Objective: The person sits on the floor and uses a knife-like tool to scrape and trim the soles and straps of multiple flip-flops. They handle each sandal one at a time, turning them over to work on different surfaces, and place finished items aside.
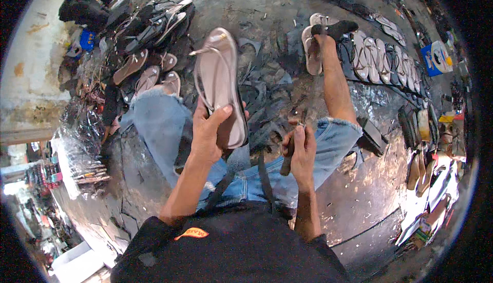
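Left hand (206, 131) just left of centre, and it's clamped on the heel end of a beige thong sandal (211, 75), thumb flat on the insole, toe up toward the top of the frame! Across to the right, well apart, the right hand (303, 152) wraps a dark-handled tool (286, 166). The sandal sits up and left of that fist; more sandals (371, 60) line the upper right.
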